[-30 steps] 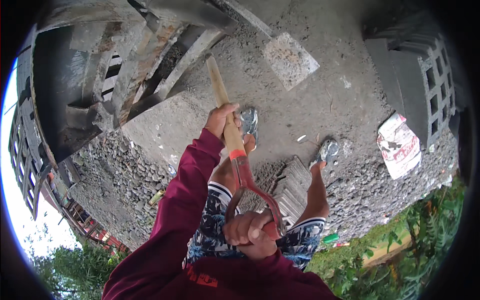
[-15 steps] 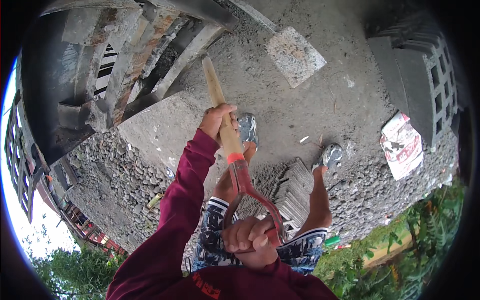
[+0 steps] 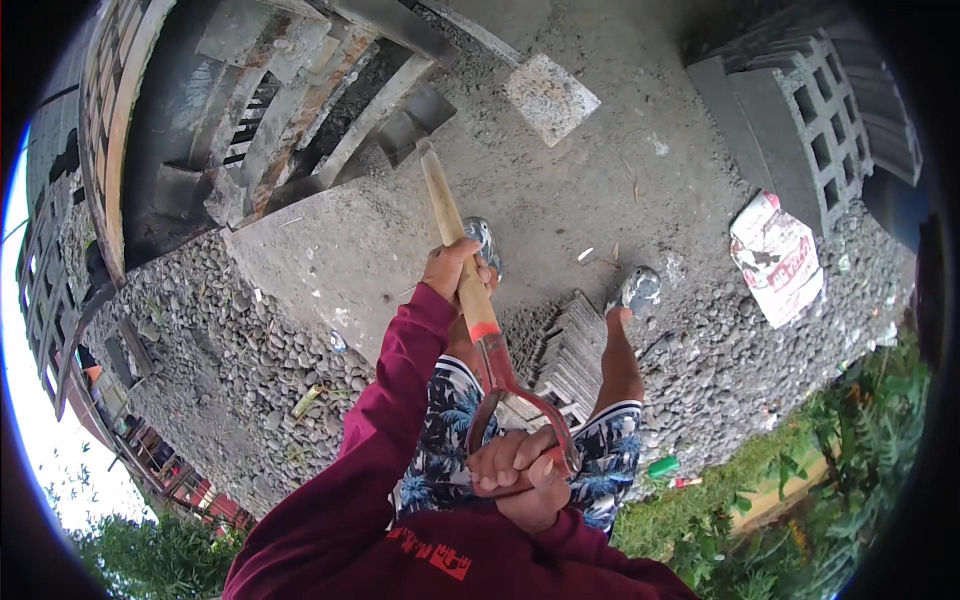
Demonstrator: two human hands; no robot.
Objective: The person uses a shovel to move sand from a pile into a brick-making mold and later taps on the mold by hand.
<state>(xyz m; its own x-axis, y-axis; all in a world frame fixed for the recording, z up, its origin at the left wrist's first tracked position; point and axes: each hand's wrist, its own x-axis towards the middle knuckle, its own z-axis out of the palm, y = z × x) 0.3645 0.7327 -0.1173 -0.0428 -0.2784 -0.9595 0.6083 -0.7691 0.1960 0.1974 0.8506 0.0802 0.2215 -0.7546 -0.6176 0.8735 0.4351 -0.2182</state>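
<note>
I hold a shovel (image 3: 444, 200) with a pale wooden shaft and a red D-shaped handle. My left hand (image 3: 459, 270) is wrapped round the shaft, midway along it. Lower down, my right hand (image 3: 518, 475) closes over the crossbar of the handle, close to my body. The far end of the shaft reaches a dark metal blade (image 3: 418, 122) beside a large rusty metal frame (image 3: 290, 110); part of that blade is hard to tell from the frame.
A second, square-bladed shovel (image 3: 552, 98), crusted with cement, lies on the grey ground. Hollow concrete blocks (image 3: 825, 125) are stacked at the right, near a torn paper sack (image 3: 775, 262). More grey blocks (image 3: 575, 362) stand between my legs. Gravel (image 3: 240, 350) spreads left; plants (image 3: 850, 470) grow lower right.
My left hand and the shaft have shifted down and slightly right in view, and the dark blade shows more clearly beside the frame. The surroundings have shifted too. Both grips stay the same.
</note>
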